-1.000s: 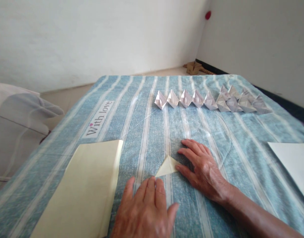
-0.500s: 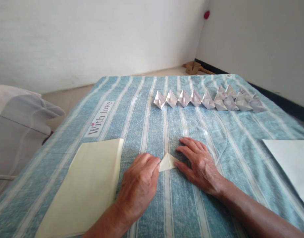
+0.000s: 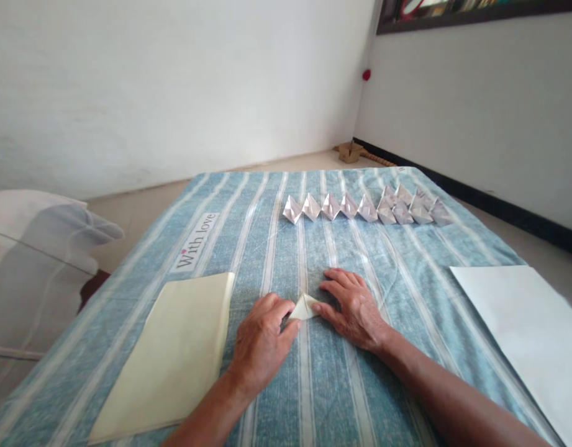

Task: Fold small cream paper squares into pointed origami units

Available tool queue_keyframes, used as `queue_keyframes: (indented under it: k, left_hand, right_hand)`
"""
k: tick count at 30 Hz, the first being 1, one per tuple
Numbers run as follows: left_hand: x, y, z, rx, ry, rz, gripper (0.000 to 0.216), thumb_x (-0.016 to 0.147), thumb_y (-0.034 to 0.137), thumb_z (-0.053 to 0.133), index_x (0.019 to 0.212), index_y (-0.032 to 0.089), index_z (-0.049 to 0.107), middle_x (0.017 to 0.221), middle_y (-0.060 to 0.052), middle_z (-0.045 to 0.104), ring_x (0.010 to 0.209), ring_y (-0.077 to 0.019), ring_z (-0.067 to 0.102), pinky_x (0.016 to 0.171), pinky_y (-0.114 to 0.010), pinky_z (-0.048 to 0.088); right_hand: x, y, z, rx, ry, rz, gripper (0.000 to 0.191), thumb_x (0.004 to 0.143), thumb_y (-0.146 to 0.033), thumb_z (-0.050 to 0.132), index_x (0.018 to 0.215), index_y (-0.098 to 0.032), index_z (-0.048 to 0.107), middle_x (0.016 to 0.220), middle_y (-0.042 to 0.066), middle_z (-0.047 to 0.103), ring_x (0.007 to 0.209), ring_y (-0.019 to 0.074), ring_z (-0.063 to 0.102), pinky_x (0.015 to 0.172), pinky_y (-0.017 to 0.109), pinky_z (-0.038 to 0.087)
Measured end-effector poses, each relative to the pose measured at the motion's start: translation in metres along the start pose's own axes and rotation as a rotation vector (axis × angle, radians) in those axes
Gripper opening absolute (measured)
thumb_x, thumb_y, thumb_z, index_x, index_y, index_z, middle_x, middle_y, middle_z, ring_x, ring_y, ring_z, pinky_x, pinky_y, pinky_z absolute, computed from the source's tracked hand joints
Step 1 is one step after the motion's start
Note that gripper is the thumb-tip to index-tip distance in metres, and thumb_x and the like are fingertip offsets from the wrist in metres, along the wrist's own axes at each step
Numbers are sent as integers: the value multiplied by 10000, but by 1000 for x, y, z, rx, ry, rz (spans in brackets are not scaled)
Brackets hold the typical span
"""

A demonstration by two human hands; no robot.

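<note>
A small folded triangle of pale yellow paper [image 3: 304, 307] lies on the blue striped cloth [image 3: 276, 248] between my hands. My left hand [image 3: 262, 338] rests with fingers curled, its fingertips pinching the triangle's left corner. My right hand [image 3: 353, 307] lies flat with fingers spread, its thumb and forefinger touching the triangle's right side. A row of several small white folded paper boats [image 3: 364, 208] stands farther back on the cloth.
A stack of pale yellow sheets [image 3: 174, 354] lies at the left, and white sheets [image 3: 523, 329] lie at the right near the cloth's edge. A white pillow [image 3: 34, 261] sits far left. A small cardboard object [image 3: 349, 151] is on the floor by the wall corner.
My left hand moved forward from flat on the cloth and curled onto the triangle's left corner. The view tilted up and back, showing more wall. My right hand stayed in place.
</note>
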State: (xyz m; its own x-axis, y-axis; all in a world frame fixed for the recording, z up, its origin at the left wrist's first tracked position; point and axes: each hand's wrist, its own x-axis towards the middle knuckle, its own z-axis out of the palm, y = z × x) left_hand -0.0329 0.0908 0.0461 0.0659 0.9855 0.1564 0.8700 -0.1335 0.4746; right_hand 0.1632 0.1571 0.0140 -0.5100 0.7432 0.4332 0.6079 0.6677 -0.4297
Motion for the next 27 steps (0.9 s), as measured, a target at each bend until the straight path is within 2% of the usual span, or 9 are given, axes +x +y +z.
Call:
queue_keyframes:
  k: [3, 5, 8, 12, 14, 16, 19, 22, 27]
  left_hand:
    - [-1, -4, 6, -110, 82, 16, 77, 800, 160, 580, 799, 210, 639, 838, -27, 617, 858, -214, 597, 774, -336, 462]
    - [-1, -6, 9, -219, 140, 29, 84, 778, 156, 577, 724, 205, 616, 833, -30, 627, 843, -205, 607, 780, -330, 468]
    - [-6, -3, 10, -248, 179, 35, 98, 751, 152, 568, 668, 200, 591, 891, -49, 665, 849, -200, 637, 754, -308, 492]
    - [-26, 11, 0, -269, 230, 51, 122, 792, 174, 528, 693, 195, 597, 887, -59, 692, 772, -180, 661, 690, -279, 511]
    - [-43, 21, -9, -273, 261, 64, 148, 826, 192, 506, 725, 195, 614, 922, -67, 703, 799, -179, 672, 706, -272, 519]
    - [-62, 32, -18, -287, 308, 68, 162, 841, 200, 502, 735, 197, 624, 947, -72, 711, 831, -183, 679, 719, -264, 521]
    - [-91, 50, -29, -349, 360, 49, 160, 838, 204, 520, 736, 202, 643, 929, -64, 722, 833, -183, 684, 720, -250, 522]
    - [-118, 68, -36, -419, 389, -1, 141, 819, 231, 560, 724, 204, 660, 931, -60, 728, 843, -195, 686, 759, -263, 524]
    - [-158, 94, -41, -688, 353, -177, 121, 767, 296, 623, 759, 195, 691, 920, -57, 738, 840, -226, 698, 784, -287, 529]
  right_hand:
    - [0, 1, 3, 33, 22, -1, 374, 917, -510, 549, 1020, -174, 678, 1189, 135, 644, 1157, 297, 559, 956, 468, 437]
    - [0, 2, 5, 64, 34, 1, 380, 916, -522, 543, 1011, -182, 684, 1170, 128, 653, 1140, 291, 570, 953, 463, 434]
    - [0, 2, 5, 159, 46, 21, 391, 898, -541, 556, 992, -188, 697, 1151, 126, 664, 1120, 293, 578, 960, 466, 418]
    - [-6, -10, -3, 428, 76, 170, 418, 835, -585, 611, 941, -193, 714, 1049, 108, 704, 1063, 296, 609, 988, 479, 404]
    - [-15, -25, -10, 481, 87, 208, 452, 871, -589, 555, 947, -171, 709, 965, 115, 721, 954, 280, 655, 891, 448, 476]
    - [-29, -45, -17, 570, 77, 241, 432, 912, -560, 510, 1003, -181, 694, 964, 93, 731, 903, 244, 680, 803, 377, 523]
    - [-55, -81, -28, 1003, 101, 395, 386, 828, -531, 658, 1013, -194, 687, 872, 53, 731, 845, 221, 679, 790, 347, 528]
    - [-81, -115, -38, 1258, 123, 470, 381, 752, -495, 751, 979, -194, 693, 809, 34, 720, 745, 192, 665, 743, 333, 532]
    - [-112, -153, -59, 1327, 227, 540, 391, 698, -460, 803, 961, -190, 701, 776, 33, 723, 723, 181, 654, 739, 334, 536]
